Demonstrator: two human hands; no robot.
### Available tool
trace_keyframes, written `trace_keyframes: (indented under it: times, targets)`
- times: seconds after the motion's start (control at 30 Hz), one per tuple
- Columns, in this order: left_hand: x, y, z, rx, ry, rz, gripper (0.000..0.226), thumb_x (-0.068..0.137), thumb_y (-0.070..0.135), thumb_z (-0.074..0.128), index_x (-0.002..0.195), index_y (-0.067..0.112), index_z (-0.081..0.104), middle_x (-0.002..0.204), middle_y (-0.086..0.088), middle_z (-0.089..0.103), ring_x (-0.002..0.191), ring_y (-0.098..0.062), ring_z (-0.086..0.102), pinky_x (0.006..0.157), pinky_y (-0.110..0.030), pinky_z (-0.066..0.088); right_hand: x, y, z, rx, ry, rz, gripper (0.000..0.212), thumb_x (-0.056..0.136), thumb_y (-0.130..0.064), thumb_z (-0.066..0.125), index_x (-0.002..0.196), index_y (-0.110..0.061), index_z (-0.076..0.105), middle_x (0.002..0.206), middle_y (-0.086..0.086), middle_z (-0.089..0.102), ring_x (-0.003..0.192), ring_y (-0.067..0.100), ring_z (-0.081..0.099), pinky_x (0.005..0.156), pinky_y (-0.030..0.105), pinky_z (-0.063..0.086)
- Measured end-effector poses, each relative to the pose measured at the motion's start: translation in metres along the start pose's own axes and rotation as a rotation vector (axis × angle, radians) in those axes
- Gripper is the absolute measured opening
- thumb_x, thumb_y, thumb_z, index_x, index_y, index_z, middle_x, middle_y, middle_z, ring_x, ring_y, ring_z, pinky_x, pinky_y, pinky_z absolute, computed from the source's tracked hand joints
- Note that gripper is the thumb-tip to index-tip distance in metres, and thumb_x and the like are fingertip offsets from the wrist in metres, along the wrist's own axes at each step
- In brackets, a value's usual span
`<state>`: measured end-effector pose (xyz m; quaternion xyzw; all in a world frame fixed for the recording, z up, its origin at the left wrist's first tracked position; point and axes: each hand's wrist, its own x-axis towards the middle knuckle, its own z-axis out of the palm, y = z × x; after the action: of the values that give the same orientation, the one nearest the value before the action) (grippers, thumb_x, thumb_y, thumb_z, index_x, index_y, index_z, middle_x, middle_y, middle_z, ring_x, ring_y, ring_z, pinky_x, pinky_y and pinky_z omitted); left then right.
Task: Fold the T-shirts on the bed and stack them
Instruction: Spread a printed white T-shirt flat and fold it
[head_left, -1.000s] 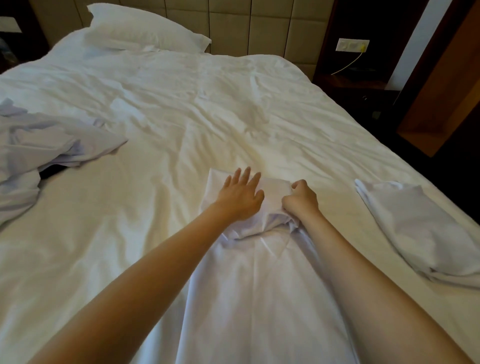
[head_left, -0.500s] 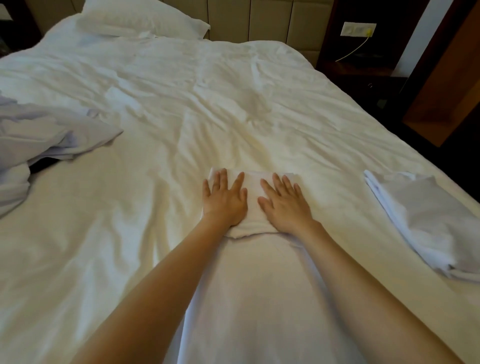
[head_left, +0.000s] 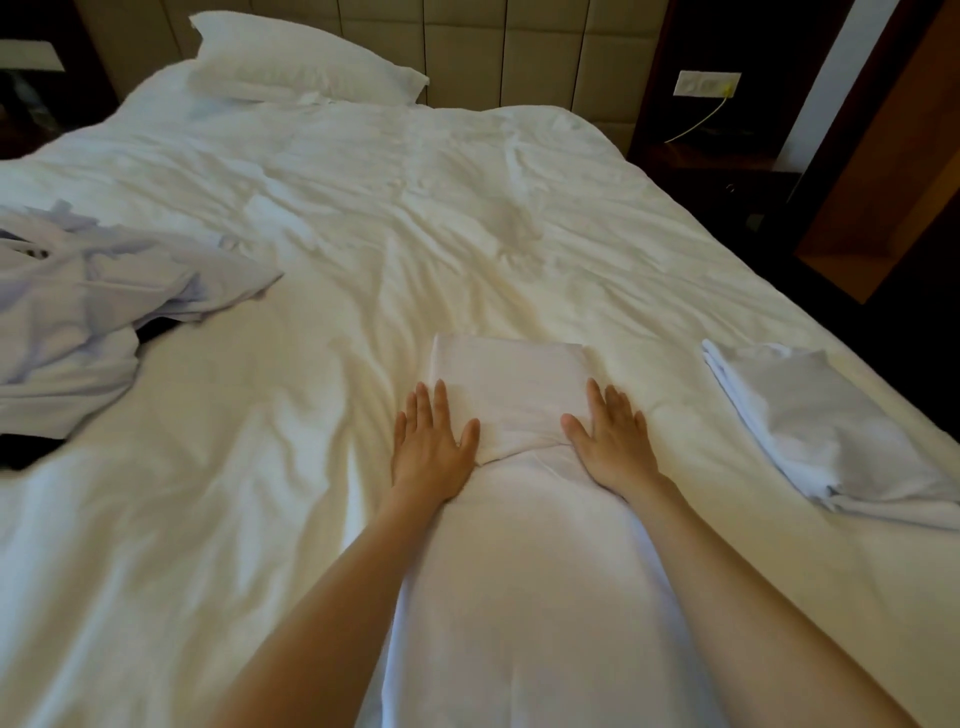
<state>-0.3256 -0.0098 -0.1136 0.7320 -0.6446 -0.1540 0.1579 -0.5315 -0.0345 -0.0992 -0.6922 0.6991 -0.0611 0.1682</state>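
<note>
I see the white T-shirt (head_left: 519, 597) lying lengthwise on the bed (head_left: 363, 208), running from the near edge away from me, with its far end turned back over itself into a thick flat band. My left hand (head_left: 431, 452) lies palm down at the left corner of that band, fingers straight and close together, partly on the shirt and partly on the cover beside it. My right hand (head_left: 613, 447) mirrors it at the right corner, also flat, fingers straight, gripping nothing. To the right of the T-shirt, well apart, sits a folded pale garment (head_left: 831, 436) near the bed's edge. To its left, further off, a heap of pale lilac shirts (head_left: 78, 322) lies crumpled over a dark garment (head_left: 156, 330); a small dark mark on the heap is too small for me to read. Beyond the T-shirt are a pillow (head_left: 306, 62) and padded headboard (head_left: 467, 47), and to the far right a wall socket (head_left: 706, 83) with a yellow cable (head_left: 701, 119).
</note>
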Motion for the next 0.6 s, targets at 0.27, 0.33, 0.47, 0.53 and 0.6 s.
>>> trace_keyframes:
  times: [0.27,0.33,0.47,0.53,0.6]
  targets:
    - [-0.060,-0.009,-0.003,-0.060,-0.040,0.000,0.073,0.098,0.047,0.029,0.150,0.009,-0.006,0.159,-0.011,-0.001,0.146,-0.023,0.001,0.117,-0.034,0.001,-0.063,0.019,0.005,0.072,-0.030,0.022,0.063,0.101,-0.045,0.023,0.151,-0.022,-0.007,0.159,0.007,-0.006,0.147,0.022,-0.004,0.117,0.036,-0.002]
    - [-0.073,-0.010,-0.004,-0.077,-0.054,-0.005,0.076,0.097,0.048,0.032,0.150,0.007,-0.006,0.159,-0.009,0.001,0.146,-0.022,0.002,0.117,-0.033,0.002,-0.077,0.023,0.006,0.110,-0.025,0.031,0.064,0.101,-0.044,0.026,0.152,-0.020,-0.005,0.160,0.008,-0.003,0.147,0.022,0.000,0.118,0.035,0.001]
    - [-0.101,-0.009,-0.011,-0.169,-0.062,-0.030,0.084,0.094,0.047,0.043,0.149,0.006,-0.004,0.158,-0.009,0.008,0.145,-0.024,0.011,0.116,-0.032,0.009,-0.103,0.030,0.005,0.296,0.007,0.045,0.069,0.098,-0.036,0.042,0.152,-0.013,0.005,0.158,0.007,0.013,0.145,0.023,0.015,0.117,0.034,0.014]
    - [-0.117,-0.007,-0.015,-0.255,-0.049,-0.039,0.086,0.092,0.042,0.051,0.150,0.006,-0.002,0.157,-0.011,0.014,0.143,-0.024,0.018,0.114,-0.031,0.014,-0.117,0.031,0.004,0.433,0.042,0.043,0.069,0.096,-0.029,0.049,0.151,-0.012,0.011,0.156,0.006,0.021,0.143,0.023,0.022,0.115,0.033,0.020]
    - [-0.132,-0.007,-0.018,-0.346,-0.041,-0.066,0.088,0.090,0.038,0.057,0.150,0.009,0.000,0.156,-0.010,0.017,0.142,-0.024,0.021,0.113,-0.031,0.017,-0.133,0.031,0.004,0.555,0.051,0.050,0.072,0.094,-0.022,0.053,0.151,-0.012,0.010,0.156,0.004,0.021,0.143,0.021,0.022,0.113,0.031,0.019]
